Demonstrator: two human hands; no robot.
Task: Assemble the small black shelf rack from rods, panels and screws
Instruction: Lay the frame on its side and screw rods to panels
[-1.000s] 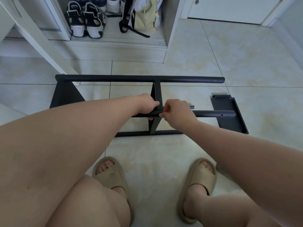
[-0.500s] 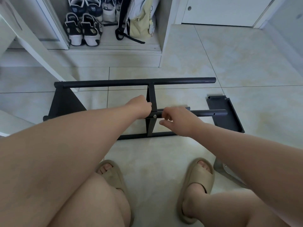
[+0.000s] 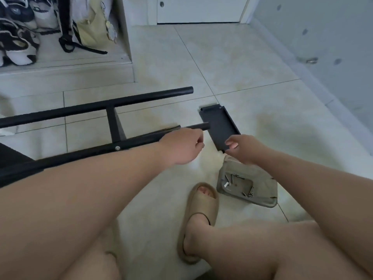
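Observation:
The partly built black rack lies on its side on the tiled floor. Its far rod (image 3: 125, 101) and near rod (image 3: 141, 139) are joined by a cross panel (image 3: 114, 126), with a screw head (image 3: 117, 148) at the near joint. My left hand (image 3: 182, 146) grips the near rod close to its free right end. A loose black panel (image 3: 219, 123) lies flat just right of that end. My right hand (image 3: 242, 148) pinches the panel's near end, thumb on top.
A tan tray (image 3: 260, 178) with several loose screws sits by my right foot in a beige sandal (image 3: 201, 209). Shoes (image 3: 18, 45) and a pale bag (image 3: 94, 27) fill the raised cabinet at back left. A grey wall (image 3: 333, 47) runs along the right.
My left hand slid right along the near rod, away from the cross panel. My right hand let go of the rod and reached over to the loose panel. The view swung right.

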